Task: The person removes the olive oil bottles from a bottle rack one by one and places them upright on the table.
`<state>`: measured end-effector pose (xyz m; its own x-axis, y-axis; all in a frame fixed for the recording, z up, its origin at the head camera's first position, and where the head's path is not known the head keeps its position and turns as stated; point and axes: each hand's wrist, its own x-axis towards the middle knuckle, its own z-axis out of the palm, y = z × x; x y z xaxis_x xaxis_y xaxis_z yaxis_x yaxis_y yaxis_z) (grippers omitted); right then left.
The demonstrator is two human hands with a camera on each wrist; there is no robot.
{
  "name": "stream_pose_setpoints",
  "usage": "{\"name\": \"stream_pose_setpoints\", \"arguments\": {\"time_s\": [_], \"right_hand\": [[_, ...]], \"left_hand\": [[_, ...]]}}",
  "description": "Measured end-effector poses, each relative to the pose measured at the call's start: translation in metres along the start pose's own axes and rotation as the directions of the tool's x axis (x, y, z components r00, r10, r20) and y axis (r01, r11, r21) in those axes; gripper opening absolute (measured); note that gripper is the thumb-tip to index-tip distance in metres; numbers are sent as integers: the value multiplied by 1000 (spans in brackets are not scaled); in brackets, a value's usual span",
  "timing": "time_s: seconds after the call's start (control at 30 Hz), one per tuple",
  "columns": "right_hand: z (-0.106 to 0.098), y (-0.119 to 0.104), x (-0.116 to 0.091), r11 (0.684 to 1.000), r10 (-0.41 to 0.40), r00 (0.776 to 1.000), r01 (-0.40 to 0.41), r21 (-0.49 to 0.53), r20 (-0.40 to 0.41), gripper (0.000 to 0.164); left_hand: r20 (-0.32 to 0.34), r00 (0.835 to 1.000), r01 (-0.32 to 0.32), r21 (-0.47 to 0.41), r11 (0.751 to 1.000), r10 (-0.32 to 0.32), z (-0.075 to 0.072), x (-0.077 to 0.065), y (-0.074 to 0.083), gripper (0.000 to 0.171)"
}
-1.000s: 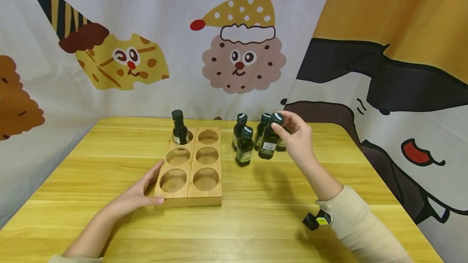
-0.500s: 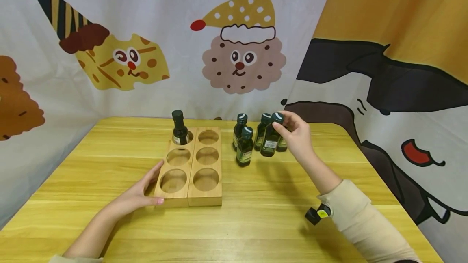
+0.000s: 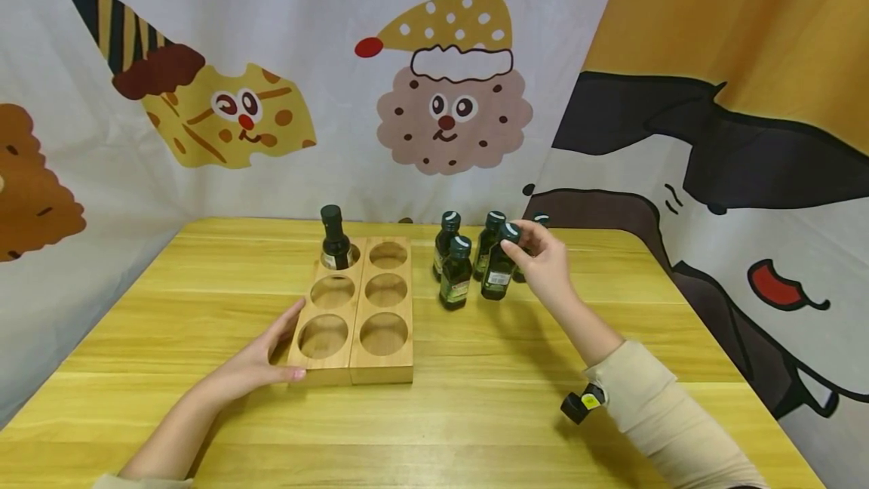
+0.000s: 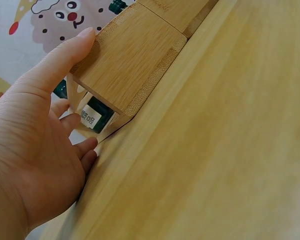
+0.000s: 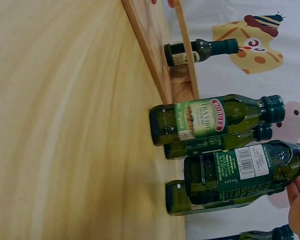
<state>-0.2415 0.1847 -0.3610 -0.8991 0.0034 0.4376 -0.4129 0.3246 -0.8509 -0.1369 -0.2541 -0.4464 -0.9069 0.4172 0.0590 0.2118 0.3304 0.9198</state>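
Note:
My right hand (image 3: 548,262) pinches the dark green cap of a small glass oil bottle (image 3: 498,284). In the right wrist view the held bottle (image 5: 225,172) turns its barcode label to the camera, overlapping another bottle behind it. My left hand (image 3: 256,359) lies at the near left corner of a wooden bottle rack (image 3: 382,374), thumb along the front and fingers at the left side. The rack has two rows of round holes, and one dark bottle (image 3: 333,244) stands in its far left hole. Through the rack's open side, the left wrist view shows that bottle's label (image 4: 91,116).
Several similar bottles stand right of the rack: a front one (image 3: 455,281), one behind it (image 3: 445,246), another (image 3: 489,244) farther right, and one partly hidden by the right hand. The wooden table (image 3: 434,432) ends at a printed cloth (image 3: 271,195).
My right hand and its bottle have shifted slightly left and lower, uncovering the cap of a bottle behind. The left hand and rack have stayed put.

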Motion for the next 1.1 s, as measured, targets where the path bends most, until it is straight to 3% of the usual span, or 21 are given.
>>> {"name": "stream_pose_setpoints", "arguments": {"time_s": [0.13, 0.23, 0.37, 0.5, 1.1], "right_hand": [[2, 5, -3, 1000, 12, 1000, -12, -7, 3, 32], [3, -6, -8, 1000, 22, 1000, -22, -9, 9, 32], [5, 1, -8, 1000, 19, 1000, -19, -23, 10, 33], [6, 21, -6, 1000, 14, 1000, -14, -26, 3, 35], [8, 27, -8, 998, 53, 999, -53, -23, 3, 38]], "left_hand": [[0, 1000, 1, 2, 1000, -1, 0, 0, 0, 103], [1, 1000, 5, 4, 1000, -5, 1, 0, 0, 103], [2, 1000, 7, 2, 1000, -7, 1, 0, 0, 103], [-1, 1000, 8, 2, 1000, -8, 2, 0, 1, 104], [-2, 1000, 5, 1, 1000, -5, 0, 0, 0, 104]]}}
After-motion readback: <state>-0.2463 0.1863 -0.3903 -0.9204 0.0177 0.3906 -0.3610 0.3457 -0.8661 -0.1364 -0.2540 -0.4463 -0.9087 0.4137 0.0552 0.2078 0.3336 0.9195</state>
